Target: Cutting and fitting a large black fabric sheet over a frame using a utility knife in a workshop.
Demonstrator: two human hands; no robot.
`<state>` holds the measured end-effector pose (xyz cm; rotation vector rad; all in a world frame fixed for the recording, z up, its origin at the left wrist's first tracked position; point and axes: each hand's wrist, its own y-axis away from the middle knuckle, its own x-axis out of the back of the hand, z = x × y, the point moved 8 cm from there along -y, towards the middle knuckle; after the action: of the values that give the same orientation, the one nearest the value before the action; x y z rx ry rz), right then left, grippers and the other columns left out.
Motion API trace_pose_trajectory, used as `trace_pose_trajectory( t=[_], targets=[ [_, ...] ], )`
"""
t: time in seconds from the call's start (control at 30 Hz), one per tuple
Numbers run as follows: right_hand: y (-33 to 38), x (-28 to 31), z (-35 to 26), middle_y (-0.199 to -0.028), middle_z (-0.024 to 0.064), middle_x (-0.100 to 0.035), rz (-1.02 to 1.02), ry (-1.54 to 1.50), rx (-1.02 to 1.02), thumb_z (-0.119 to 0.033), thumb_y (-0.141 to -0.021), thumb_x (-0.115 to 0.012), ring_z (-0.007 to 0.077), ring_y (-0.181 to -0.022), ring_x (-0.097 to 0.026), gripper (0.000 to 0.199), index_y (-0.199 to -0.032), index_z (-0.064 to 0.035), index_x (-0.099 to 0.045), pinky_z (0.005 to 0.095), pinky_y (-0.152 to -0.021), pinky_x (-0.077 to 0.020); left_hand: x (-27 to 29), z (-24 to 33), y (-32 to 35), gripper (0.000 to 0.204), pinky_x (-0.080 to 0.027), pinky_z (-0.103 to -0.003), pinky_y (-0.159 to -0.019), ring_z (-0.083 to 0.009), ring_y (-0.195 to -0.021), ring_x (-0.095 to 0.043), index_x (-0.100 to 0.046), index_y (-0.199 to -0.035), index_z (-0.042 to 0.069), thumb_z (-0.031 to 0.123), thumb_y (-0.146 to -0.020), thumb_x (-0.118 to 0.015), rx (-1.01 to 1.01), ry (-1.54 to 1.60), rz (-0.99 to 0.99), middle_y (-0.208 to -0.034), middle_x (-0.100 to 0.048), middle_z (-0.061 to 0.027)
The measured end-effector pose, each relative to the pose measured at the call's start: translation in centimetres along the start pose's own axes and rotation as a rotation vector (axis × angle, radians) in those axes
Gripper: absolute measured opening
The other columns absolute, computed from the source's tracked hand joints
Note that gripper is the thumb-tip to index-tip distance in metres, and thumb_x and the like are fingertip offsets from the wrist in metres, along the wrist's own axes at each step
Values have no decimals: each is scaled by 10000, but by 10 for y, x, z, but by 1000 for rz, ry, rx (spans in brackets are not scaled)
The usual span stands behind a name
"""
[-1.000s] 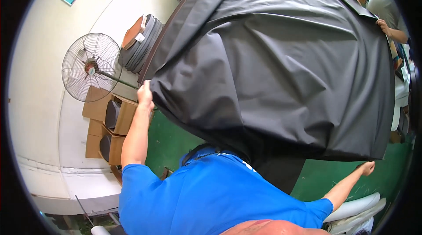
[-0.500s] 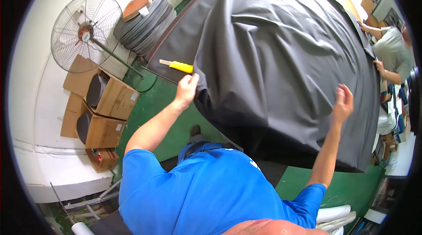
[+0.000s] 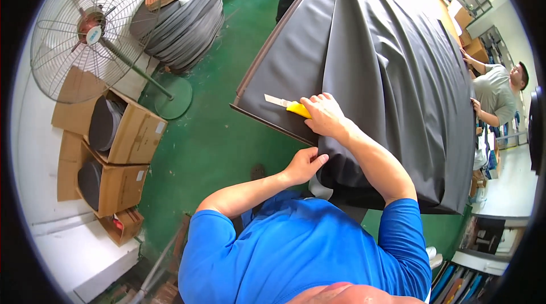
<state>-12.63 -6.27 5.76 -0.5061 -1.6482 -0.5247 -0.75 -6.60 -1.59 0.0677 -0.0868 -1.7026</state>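
Observation:
A yellow-handled utility knife (image 3: 298,109) with its blade out is at the near left corner of the table, over the black sheet. My right hand (image 3: 325,116) reaches across to it, its fingers closed over the rear of the handle. Below, at the table's near edge, my left hand (image 3: 306,166) is closed at the hanging edge of the sheet, thumb pointing right. The smooth black sheet material (image 3: 398,93) covers most of the table in long folds and droops over the near side.
A pedestal fan (image 3: 94,28) stands at the left by a stack of dark round pieces (image 3: 185,22). Open cardboard boxes (image 3: 133,127) line the left wall. Across the table, a person in grey (image 3: 495,93) has both hands at its far right edge.
My right hand has moved left from above the sheet to the utility knife. My left hand is now lower at the sheet's edge. The sheet lies with straighter folds, and the view has shifted.

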Motion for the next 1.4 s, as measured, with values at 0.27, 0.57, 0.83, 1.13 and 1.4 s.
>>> trace_pose_trajectory(
  t=[0.27, 0.57, 0.83, 1.13, 1.4],
  targets=[
    [-23, 40, -7, -920, 163, -614, 299, -282, -186, -100, -754, -655, 332, -865, -619, 257, -997, -36, -599, 410, -754, -507, 71, 7, 0, 392, -356, -344, -520, -121, -587, -356, -443, -679, 9, 265, -912, -625, -57, -82, -35, -581, -395, -48],
    [31, 115, 17, -1027, 63, -644, 544, -919, -264, -58, -818, -709, 142, -1001, -608, 338, -1126, -15, -577, 300, -922, -465, 193, 10, 1, 378, -259, -261, -476, -49, -577, -300, -398, -637, 85, 188, -914, -633, 7, -180, 116, -611, -332, 75],
    [178, 66, 124, -981, 110, -625, 650, -481, -655, -44, -792, -696, 220, -908, -627, 329, -1093, -11, -568, 329, -854, -489, 231, -1, -5, 369, -294, -295, -467, -64, -549, -328, -429, -621, 50, 177, -894, -643, 19, -243, 124, -568, -369, 47],
    [242, 21, 161, -997, 189, -627, 640, -279, -889, -42, -805, -653, 357, -948, -622, 303, -1088, -22, -546, 394, -847, -492, 241, -10, -5, 375, -291, -285, -474, -60, -556, -319, -431, -622, 51, 175, -895, -657, -10, -245, 185, -571, -367, 52],
    [263, -4, 169, -957, 201, -630, 625, -263, -949, -44, -832, -639, 358, -913, -632, 310, -1115, -37, -515, 390, -820, -499, 249, -1, -4, 311, -305, -263, -484, -56, -565, -344, -519, -651, 34, 171, -888, -667, 4, -214, 223, -585, -420, 60]
  ],
)
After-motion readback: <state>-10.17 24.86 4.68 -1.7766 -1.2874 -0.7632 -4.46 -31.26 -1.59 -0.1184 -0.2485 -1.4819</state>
